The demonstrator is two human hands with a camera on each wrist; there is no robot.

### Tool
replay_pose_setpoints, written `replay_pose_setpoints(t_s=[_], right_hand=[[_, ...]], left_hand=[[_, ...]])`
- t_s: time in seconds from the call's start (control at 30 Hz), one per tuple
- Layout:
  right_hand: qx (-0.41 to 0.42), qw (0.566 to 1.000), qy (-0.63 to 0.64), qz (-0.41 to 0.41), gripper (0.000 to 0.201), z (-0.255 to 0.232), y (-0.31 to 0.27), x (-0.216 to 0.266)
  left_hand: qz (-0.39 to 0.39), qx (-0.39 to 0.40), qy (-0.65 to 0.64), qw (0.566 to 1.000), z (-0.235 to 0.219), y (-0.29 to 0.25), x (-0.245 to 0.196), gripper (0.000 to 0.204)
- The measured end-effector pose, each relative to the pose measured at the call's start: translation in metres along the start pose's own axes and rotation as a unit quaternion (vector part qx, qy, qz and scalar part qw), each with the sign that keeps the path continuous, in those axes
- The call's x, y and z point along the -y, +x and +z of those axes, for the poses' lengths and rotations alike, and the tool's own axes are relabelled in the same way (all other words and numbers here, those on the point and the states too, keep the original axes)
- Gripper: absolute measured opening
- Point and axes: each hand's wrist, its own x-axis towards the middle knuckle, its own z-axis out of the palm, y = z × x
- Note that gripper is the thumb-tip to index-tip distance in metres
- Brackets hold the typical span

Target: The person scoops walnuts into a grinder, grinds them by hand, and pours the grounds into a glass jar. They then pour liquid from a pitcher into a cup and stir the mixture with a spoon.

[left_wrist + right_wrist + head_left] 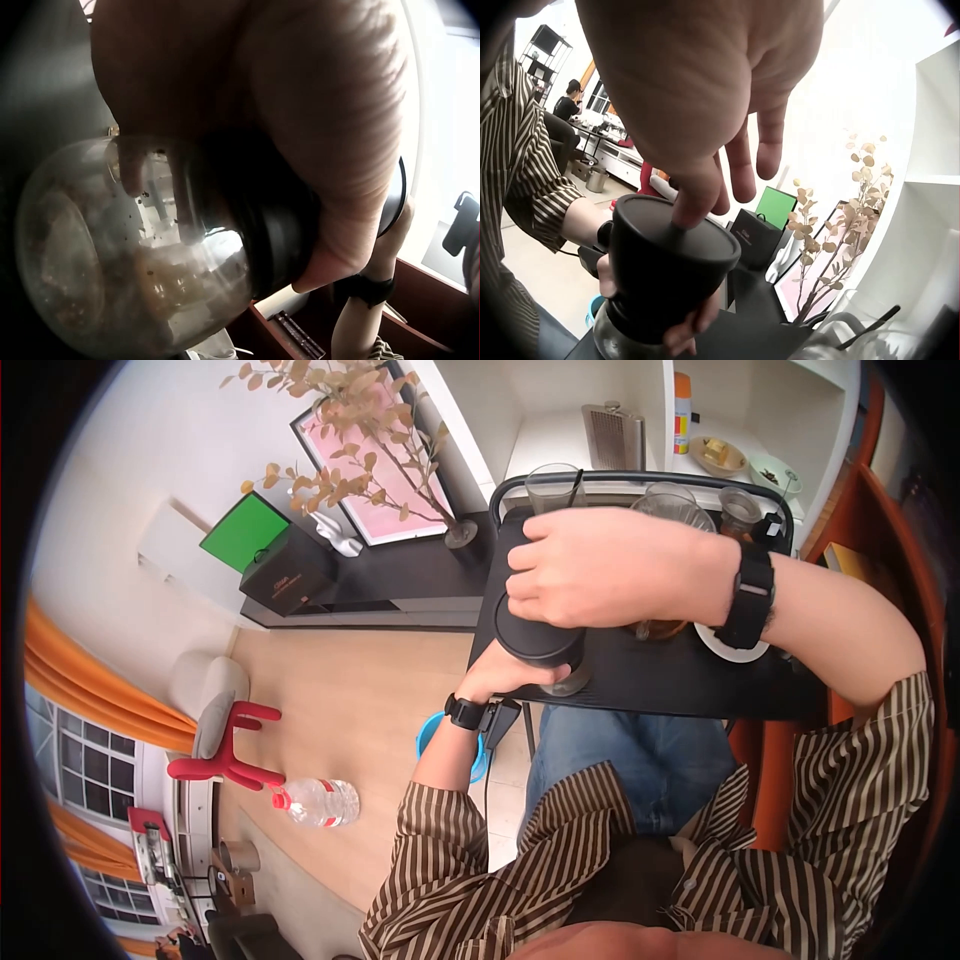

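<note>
A black cup-shaped body (540, 640) with a flat round top stands over a clear glass base (82, 262) at the table's near edge. My left hand (500, 672) grips the black part from the side, its thumb and fingers wrapped round just above the glass. Dark specks show inside the glass in the left wrist view. Over the top is my right hand (610, 565); in the right wrist view its thumb and a finger pinch a small knob at the centre of the black top (649, 221), with other fingers hanging loosely beyond.
On the black table (660, 685) are a tall glass (553, 488), other glassware (740, 510) and a white plate (733, 651) partly under my right wrist. Behind stands a white shelf (530, 445). A blue bin (425, 732) and a large bottle (325, 803) are on the floor.
</note>
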Motion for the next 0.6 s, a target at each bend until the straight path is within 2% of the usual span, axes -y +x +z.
replay_pose_setpoints(t_s=[0.1,0.2,0.23,0.3,0.33,0.4,0.5,0.6], right_hand=[[0.04,0.999,-0.034,-0.011,0.009,-0.001,0.006,-0.002],[0.094,0.994,0.005,0.048,0.012,-0.01,0.016,0.006],[0.12,0.989,0.04,0.077,0.016,-0.014,0.022,0.007],[0.172,0.97,0.105,0.135,0.024,-0.024,0.032,0.008],[0.16,0.967,0.117,0.159,0.028,-0.019,0.032,0.009],[0.134,0.96,0.136,0.204,0.039,0.002,0.033,0.007],[0.221,0.851,0.301,0.369,0.052,-0.001,0.04,-0.003],[0.201,0.843,0.32,0.382,0.06,-0.012,0.036,-0.002]], left_hand=[[0.013,0.017,0.018,1.0,-0.002,0.003,0.005,0.053],[-0.012,0.003,-0.031,0.999,0.0,-0.002,0.001,0.05],[0.017,-0.014,0.002,1.0,0.005,-0.002,-0.004,0.048],[-0.032,-0.001,0.021,0.999,-0.001,0.0,0.002,0.06],[-0.055,0.004,0.031,0.998,-0.004,0.001,0.006,0.066],[-0.02,0.005,-0.001,1.0,-0.003,0.003,0.011,0.066],[0.025,0.009,-0.012,1.0,-0.001,0.008,0.015,0.066],[0.023,0.013,0.013,1.0,0.0,0.004,0.003,0.071]])
